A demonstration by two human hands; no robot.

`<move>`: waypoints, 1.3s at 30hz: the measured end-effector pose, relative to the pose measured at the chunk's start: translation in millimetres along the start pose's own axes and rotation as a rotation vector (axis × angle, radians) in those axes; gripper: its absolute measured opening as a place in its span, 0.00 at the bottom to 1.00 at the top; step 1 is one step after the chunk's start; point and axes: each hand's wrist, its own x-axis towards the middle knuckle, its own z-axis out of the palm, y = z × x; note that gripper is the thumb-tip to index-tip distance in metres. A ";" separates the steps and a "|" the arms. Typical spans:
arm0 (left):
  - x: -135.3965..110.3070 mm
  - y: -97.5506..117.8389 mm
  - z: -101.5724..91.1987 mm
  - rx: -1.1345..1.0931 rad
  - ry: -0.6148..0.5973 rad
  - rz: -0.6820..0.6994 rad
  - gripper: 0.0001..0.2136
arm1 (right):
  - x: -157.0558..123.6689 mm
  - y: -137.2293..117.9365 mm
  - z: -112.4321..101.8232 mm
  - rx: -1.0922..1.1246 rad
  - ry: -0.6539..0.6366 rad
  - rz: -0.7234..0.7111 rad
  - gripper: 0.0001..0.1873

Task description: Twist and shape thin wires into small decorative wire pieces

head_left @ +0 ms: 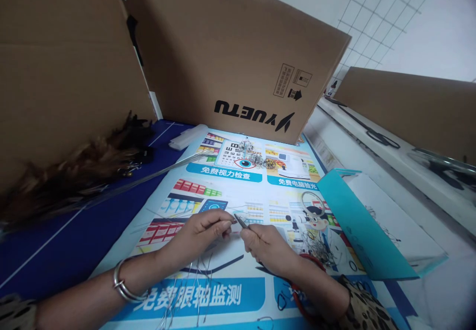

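My right hand (pixel 266 245) is closed around a pair of pliers (pixel 241 221), whose narrow grey jaws point up and left. The rest of the tool is hidden in my palm. Just left of the jaws, my left hand (pixel 213 226) pinches a thin wire, which is very fine and mostly covered by the fingers. Fingertips and plier tip almost meet. Loose thin wires (pixel 191 290) lie spread below my left hand. A tangled heap of small wire pieces (pixel 318 250) sits right of my right hand. Partly beneath my right forearm is a red-handled tool (pixel 303 305).
A printed sheet (pixel 208 295) covers the table. Small wire bundles (pixel 256 159) lie toward the back, below an upright cardboard panel (pixel 238 57). Brown feathers (pixel 92 166) and long wires (pixel 159 171) are at left. A teal open box (pixel 364 231) stands right, near a metal ring (pixel 313 194).
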 end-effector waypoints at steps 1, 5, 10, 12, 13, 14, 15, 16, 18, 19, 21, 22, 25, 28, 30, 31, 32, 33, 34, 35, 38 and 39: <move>-0.3 0.0 0.9 -0.028 0.005 -0.019 0.10 | 0.0 -0.6 -0.6 -0.064 0.015 -0.021 0.24; -0.1 2.6 1.9 -0.070 0.055 -0.072 0.10 | -2.2 -4.1 -3.0 -0.328 0.067 -0.076 0.25; 1.2 2.8 -4.3 0.060 0.155 -0.068 0.12 | -5.6 -4.3 -6.7 -0.666 0.212 -0.147 0.21; 0.9 3.4 -6.5 0.125 0.172 -0.044 0.12 | -4.4 -1.4 -8.4 -0.807 0.335 -0.198 0.19; 0.6 4.4 -7.1 0.146 0.172 -0.034 0.12 | -3.1 0.6 -9.2 -0.864 0.384 -0.215 0.18; 0.3 5.6 -7.5 0.164 0.166 -0.024 0.11 | -1.6 2.8 -9.8 -0.911 0.420 -0.226 0.18; 0.0 7.0 -7.6 0.179 0.155 -0.014 0.11 | 0.0 5.2 -10.3 -0.949 0.441 -0.234 0.18; -0.2 8.3 -7.5 0.192 0.145 -0.002 0.11 | 1.6 7.6 -10.4 -0.981 0.452 -0.242 0.18; -0.1 10.0 -7.2 0.219 0.120 0.019 0.10 | 4.1 11.9 -10.2 -1.033 0.467 -0.267 0.18; 0.2 10.3 -7.0 0.231 0.110 0.027 0.10 | 4.9 13.7 -10.0 -1.056 0.477 -0.284 0.19; 0.8 9.7 -6.7 0.252 0.097 0.036 0.10 | 5.5 15.8 -9.7 -1.099 0.502 -0.322 0.20; 1.0 9.0 -6.6 0.261 0.093 0.040 0.10 | 5.4 16.2 -9.8 -1.118 0.514 -0.340 0.20; 1.0 7.2 -5.9 0.290 0.084 0.057 0.10 | 4.6 15.1 -11.0 -1.166 0.529 -0.381 0.20; 0.6 6.3 -5.2 0.314 0.072 0.064 0.10 | 3.4 13.3 -12.6 -1.195 0.524 -0.408 0.19; 0.5 5.8 -5.0 0.323 0.063 0.066 0.10 | 2.7 13.3 -13.2 -1.201 0.518 -0.418 0.19; 0.6 5.4 -4.9 0.326 0.058 0.069 0.10 | 2.5 13.8 -13.2 -1.200 0.515 -0.420 0.19; 0.7 4.8 -5.0 0.330 0.054 0.072 0.10 | 2.5 14.7 -13.2 -1.196 0.512 -0.421 0.20; 0.8 4.2 -5.0 0.334 0.053 0.076 0.09 | 2.6 15.7 -13.0 -1.188 0.511 -0.420 0.20; 0.9 3.7 -5.0 0.339 0.053 0.080 0.09 | 2.8 16.9 -12.6 -1.178 0.511 -0.419 0.20; 1.1 3.1 -5.1 0.345 0.051 0.085 0.09 | 3.2 18.1 -12.2 -1.165 0.514 -0.416 0.21; 1.6 1.9 -5.0 0.360 0.048 0.102 0.10 | 4.5 20.5 -10.5 -1.124 0.514 -0.398 0.21; 1.7 1.4 -4.8 0.364 0.052 0.105 0.10 | 4.9 20.7 -9.9 -1.112 0.508 -0.388 0.21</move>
